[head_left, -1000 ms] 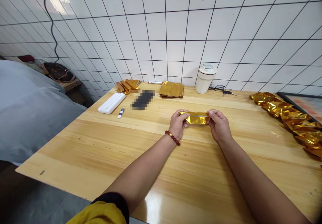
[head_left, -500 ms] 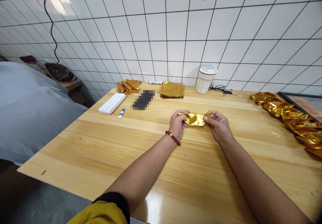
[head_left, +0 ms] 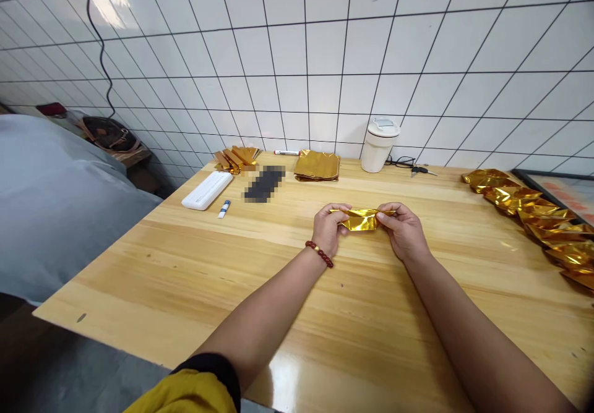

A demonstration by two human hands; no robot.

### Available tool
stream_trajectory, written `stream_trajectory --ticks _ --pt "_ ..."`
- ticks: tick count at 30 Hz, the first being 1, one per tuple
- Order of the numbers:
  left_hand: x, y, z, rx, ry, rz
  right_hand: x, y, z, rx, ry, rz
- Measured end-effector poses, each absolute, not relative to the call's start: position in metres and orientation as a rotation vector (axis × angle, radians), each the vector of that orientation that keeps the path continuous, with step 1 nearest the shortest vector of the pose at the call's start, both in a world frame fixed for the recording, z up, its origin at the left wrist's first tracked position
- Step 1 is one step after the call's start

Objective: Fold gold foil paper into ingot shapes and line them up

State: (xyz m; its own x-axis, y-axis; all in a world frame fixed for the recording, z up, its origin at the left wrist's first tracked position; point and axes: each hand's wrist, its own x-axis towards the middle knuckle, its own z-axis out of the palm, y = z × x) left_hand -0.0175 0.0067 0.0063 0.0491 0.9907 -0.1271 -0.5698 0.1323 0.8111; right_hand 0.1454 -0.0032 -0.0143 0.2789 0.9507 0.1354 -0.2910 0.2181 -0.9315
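Observation:
A folded piece of gold foil paper point(head_left: 361, 219) is held just above the wooden table point(head_left: 278, 289), near its middle. My left hand point(head_left: 330, 227) pinches its left end, and a red bead bracelet sits on that wrist. My right hand point(head_left: 403, 230) pinches the right end. Both hands have their fingers closed on the foil, which bulges downward between them with its top edge pulled into points.
Flat gold sheets point(head_left: 317, 166) lie stacked at the back. Folded gold strips point(head_left: 236, 157) lie to their left. A white cup point(head_left: 378, 145), keys point(head_left: 420, 170), a marker point(head_left: 286, 152), a white power bank point(head_left: 206, 190) and a small tube point(head_left: 224, 208) also lie there. Several finished gold pieces point(head_left: 533, 212) line the right edge.
The foil has gone from a flat rectangular strip to a narrower, creased shape with pointed ends. Both hands stayed in place, working their fingers on it.

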Motion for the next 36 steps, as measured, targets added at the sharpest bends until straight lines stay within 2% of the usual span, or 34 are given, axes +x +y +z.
stream_trajectory --ticks 8,16,25,30,36 --pt "-0.017 0.007 0.003 0.682 0.807 1.311 0.145 -0.003 -0.016 -0.967 -0.856 0.928" --pt "-0.018 0.007 0.004 0.773 0.805 1.233 0.151 -0.007 -0.008 -0.938 -0.884 1.081" --pt "-0.019 0.01 -0.001 0.753 0.788 1.277 0.149 -0.004 -0.011 -0.976 -0.82 1.088" --pt "-0.015 0.008 -0.003 0.865 0.798 1.22 0.153 0.002 -0.013 -0.893 -0.596 1.018" --pt "-0.011 0.002 -0.003 1.108 0.771 1.166 0.149 0.001 -0.015 -0.899 -0.779 0.933"
